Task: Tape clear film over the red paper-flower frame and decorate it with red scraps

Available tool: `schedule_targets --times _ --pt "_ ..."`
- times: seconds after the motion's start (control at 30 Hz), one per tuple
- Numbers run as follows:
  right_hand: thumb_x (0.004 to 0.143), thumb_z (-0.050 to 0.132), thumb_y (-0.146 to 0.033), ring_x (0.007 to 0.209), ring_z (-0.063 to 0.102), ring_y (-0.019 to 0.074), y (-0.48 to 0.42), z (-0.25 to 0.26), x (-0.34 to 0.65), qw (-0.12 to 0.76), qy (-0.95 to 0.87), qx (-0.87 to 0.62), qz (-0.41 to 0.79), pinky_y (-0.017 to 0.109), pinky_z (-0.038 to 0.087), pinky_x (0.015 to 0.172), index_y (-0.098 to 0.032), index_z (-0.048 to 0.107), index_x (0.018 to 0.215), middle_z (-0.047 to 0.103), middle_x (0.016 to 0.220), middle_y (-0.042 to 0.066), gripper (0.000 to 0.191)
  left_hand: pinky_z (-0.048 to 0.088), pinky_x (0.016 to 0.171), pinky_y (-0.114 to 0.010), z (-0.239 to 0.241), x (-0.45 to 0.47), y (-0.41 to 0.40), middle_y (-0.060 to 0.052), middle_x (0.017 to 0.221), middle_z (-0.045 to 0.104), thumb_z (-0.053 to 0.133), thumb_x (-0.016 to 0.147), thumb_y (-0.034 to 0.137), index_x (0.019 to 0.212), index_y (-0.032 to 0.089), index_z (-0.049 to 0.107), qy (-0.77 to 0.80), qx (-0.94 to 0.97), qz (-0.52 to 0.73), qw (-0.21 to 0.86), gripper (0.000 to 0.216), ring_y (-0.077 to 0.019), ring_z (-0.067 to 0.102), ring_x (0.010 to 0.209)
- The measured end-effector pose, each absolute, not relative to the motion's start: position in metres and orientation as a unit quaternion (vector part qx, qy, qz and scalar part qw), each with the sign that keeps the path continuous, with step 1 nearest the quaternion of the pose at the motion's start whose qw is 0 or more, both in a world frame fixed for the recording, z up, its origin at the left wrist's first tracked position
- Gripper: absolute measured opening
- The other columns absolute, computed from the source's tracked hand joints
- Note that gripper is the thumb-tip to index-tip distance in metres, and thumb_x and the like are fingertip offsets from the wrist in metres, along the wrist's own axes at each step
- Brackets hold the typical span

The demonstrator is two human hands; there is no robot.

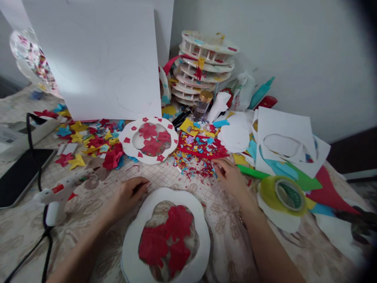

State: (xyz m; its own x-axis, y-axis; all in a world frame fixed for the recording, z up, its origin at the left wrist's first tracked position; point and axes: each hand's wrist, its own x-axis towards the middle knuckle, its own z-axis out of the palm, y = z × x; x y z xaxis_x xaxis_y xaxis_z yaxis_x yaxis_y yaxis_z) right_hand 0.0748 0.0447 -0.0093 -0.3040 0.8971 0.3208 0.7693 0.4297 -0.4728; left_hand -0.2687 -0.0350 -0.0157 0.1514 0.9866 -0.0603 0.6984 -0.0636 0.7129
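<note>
Where the white scalloped frame (203, 236) lay: between the two forearms, its upper edge just beside the left hand (131, 192) and farther from the right hand (229, 177), with red flower cutouts (153, 243) in its opening.
Left hand: fingers curled inward, apart from the rim; whether the fingertips pinched anything could not be told.
Right hand: bent, its fingertips at the edge of the coloured paper scraps (203, 157); any piece held there was too small to make out.
Red-marked frame (126, 133): lay flat beyond the left hand.
Near rim of the white frame: cut off by the bottom of the view.
White board (108, 59): hid part of a glittery disc (32, 53).
Far right: a dark object (363, 226), blurred past naming.
</note>
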Motion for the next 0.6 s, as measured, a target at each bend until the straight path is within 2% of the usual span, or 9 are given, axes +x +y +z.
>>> schedule_targets --times 0.27,0.47,0.6 --pt "0.090 0.045 -0.024 0.090 0.065 0.0211 0.0446 -0.0099 0.0775 0.248 -0.801 -0.531 0.123 0.035 0.050 0.082 -0.020 0.064 0.104 0.069 0.102 0.007 0.023 0.046 0.057 -0.024 -0.0144 -0.2694 -0.0349 -0.003 0.070 0.068 0.044 0.089 0.040 0.090 0.016 0.064 0.611 0.693 0.230 0.306 0.031 -0.0146 0.062 0.059" --pt "0.090 0.046 -0.026 0.080 0.067 0.0197 0.0441 -0.0107 0.0804 0.266 -0.796 -0.532 0.109 0.033 0.052 0.076 -0.022 0.066 0.101 0.072 0.092 0.005 0.023 0.046 0.057 -0.024 -0.0193 -0.2721 -0.0343 -0.003 0.070 0.069 0.044 0.088 0.041 0.090 0.017 0.064 0.617 0.689 0.222 0.309 0.031 -0.0149 0.062 0.058" --pt "0.089 0.045 -0.025 0.082 0.066 0.0203 0.0448 -0.0089 0.0813 0.286 -0.793 -0.528 0.100 0.034 0.051 0.077 -0.022 0.066 0.099 0.072 0.094 0.005 0.023 0.046 0.055 -0.024 -0.0212 -0.2723 -0.0340 -0.002 0.069 0.069 0.045 0.088 0.042 0.090 0.018 0.064 0.617 0.682 0.229 0.320 0.031 -0.0149 0.062 0.056"
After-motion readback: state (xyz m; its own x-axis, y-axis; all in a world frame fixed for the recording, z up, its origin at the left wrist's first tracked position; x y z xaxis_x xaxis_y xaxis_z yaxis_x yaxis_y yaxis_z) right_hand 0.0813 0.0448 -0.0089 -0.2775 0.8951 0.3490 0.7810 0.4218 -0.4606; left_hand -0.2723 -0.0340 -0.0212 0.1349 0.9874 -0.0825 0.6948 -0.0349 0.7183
